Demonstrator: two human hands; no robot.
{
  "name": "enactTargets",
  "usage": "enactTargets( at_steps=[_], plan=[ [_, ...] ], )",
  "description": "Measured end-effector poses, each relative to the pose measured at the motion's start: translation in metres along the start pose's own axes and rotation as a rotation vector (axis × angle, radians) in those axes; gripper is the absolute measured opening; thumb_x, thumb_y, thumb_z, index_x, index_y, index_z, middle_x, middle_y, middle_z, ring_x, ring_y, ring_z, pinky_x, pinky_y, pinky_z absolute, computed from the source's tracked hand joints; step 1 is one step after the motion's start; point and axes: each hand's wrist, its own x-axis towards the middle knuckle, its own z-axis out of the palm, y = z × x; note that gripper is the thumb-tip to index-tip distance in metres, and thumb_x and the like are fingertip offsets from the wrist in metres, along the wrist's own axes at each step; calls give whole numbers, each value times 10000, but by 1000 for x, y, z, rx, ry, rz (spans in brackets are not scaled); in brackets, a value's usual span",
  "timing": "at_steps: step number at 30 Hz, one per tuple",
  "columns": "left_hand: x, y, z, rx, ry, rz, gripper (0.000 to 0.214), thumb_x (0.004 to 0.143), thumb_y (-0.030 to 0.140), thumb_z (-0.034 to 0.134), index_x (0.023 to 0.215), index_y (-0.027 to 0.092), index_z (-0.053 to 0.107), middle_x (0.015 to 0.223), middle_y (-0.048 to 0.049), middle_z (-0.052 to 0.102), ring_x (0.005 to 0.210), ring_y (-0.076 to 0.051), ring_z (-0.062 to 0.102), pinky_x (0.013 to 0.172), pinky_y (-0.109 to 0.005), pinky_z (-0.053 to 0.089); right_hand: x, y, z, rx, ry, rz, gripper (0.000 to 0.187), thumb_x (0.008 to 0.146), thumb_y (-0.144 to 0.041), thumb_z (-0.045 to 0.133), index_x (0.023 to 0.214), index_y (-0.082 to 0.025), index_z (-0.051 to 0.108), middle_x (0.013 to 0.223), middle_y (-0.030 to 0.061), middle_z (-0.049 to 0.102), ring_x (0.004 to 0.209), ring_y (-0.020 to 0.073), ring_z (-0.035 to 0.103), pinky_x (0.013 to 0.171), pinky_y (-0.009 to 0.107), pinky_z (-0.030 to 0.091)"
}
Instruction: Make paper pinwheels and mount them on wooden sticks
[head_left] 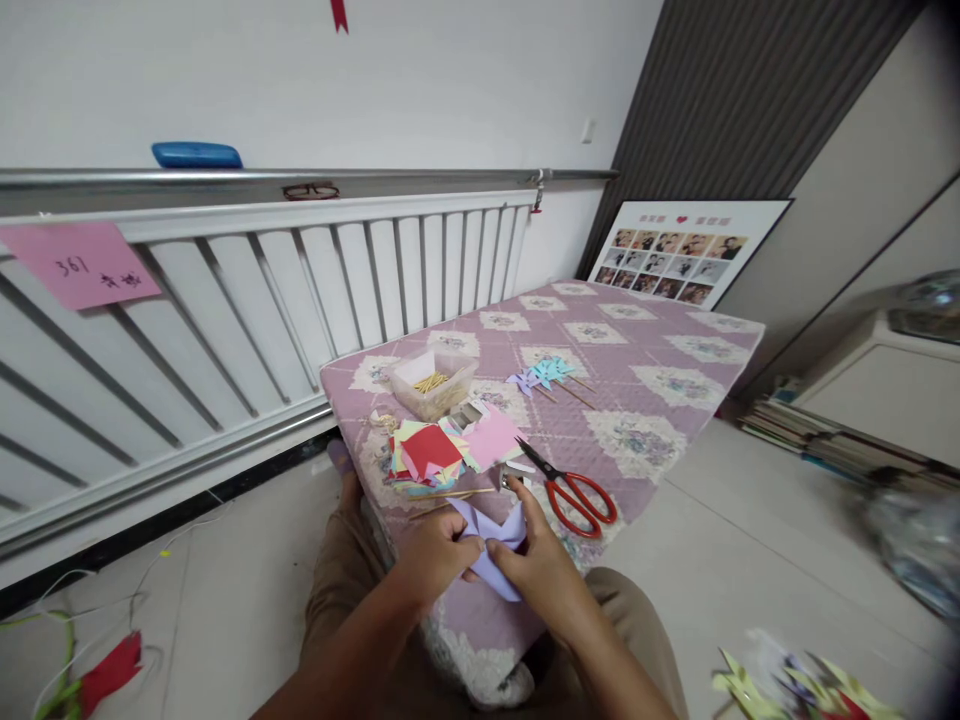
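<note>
A lavender paper pinwheel (504,578), its corners folded inward, is held between my two hands over the near end of the table. My left hand (442,550) pinches its left side, with the thumb at the middle. On the right side my right hand (536,555) grips it, thumb pressed near the centre and index finger stretched forward. Just beyond lie thin wooden sticks (457,493) and a pile of coloured paper squares (431,452). Scissors with red handles (581,503) rest to the right of my right hand. Whatever is beneath my thumbs is hidden.
A clear plastic box (431,385) of short sticks stands near the radiator (375,270). Finished pinwheels (551,372) lie mid-table on the patterned cloth (645,400). More pinwheels (795,690) are on the floor at right. Cables (139,570) run along the left floor.
</note>
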Motion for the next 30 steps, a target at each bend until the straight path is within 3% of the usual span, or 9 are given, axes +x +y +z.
enactTargets(
  at_steps=[3,7,12,22,26,30],
  plan=[
    [0,-4,-3,-120,-64,-64,117,669,280,589,700,171,616,585,22,560,478,-101,476,492,-234,391,1,6,2,42,-26,63,784,677,-203,580,1404,-215,287,594,-99,478,466,103,392,476,221,337],
    [-1,-3,-7,-333,-181,-110,198,640,321,646,759,165,627,646,10,586,546,-116,517,531,-252,435,3,15,4,57,-54,91,786,657,-219,588,1388,-222,298,539,-123,414,437,95,365,441,207,302],
    [2,-3,-9,-288,-228,-75,196,638,245,629,804,144,664,662,4,599,535,-98,506,518,-226,418,4,10,3,-2,-87,81,778,661,-213,579,1386,-207,296,545,-124,403,440,92,354,437,205,299],
    [8,-28,-8,-35,-53,-21,115,640,177,555,674,165,664,573,19,595,462,-102,479,454,-215,356,3,13,7,-92,-105,58,761,653,-178,567,1374,-182,324,591,-108,415,489,102,359,486,225,316],
    [16,-47,-9,-170,9,-63,133,605,150,586,701,157,677,551,20,612,472,-120,518,469,-222,389,4,31,14,33,-126,74,734,671,-228,589,1356,-183,330,646,-86,475,511,107,424,490,225,344],
    [28,-60,-11,-365,267,-143,78,540,125,648,614,150,642,502,17,608,487,-140,556,478,-225,414,14,57,1,-27,-29,14,452,745,-381,516,1142,-166,506,648,-39,547,561,145,524,534,254,420]
  ],
)
